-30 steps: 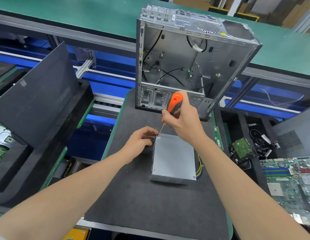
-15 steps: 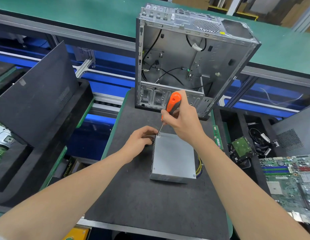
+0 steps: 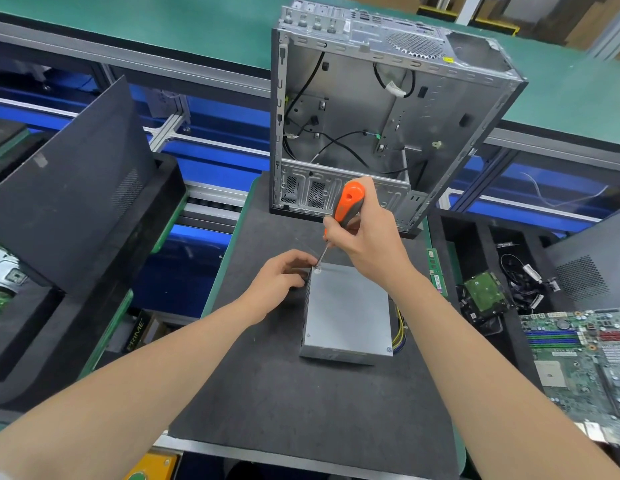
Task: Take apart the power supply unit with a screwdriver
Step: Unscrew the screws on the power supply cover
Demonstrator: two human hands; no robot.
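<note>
Flat grey metal power supply unit (image 3: 346, 313) lies mid-way on the dark foam mat (image 3: 267, 393), open silver computer case (image 3: 371, 116) at its 12 o'clock; right hand (image 3: 367, 240) clenches the orange-and-grey screwdriver (image 3: 346, 202), tip on the unit's 11 o'clock corner, where the left hand (image 3: 277, 282) grips its edge.

The right hand (image 3: 369, 242) wraps its fingers (image 3: 336, 232) round an orange-and-grey-handled screwdriver (image 3: 345, 207). The tip is at the far left corner of the flat grey metal power supply unit (image 3: 348, 313). Just left of it, the left hand (image 3: 275, 284) grips that corner. Beyond the fingers stands an open silver computer case (image 3: 371, 109) on the dark foam tabletop (image 3: 267, 393).
</note>
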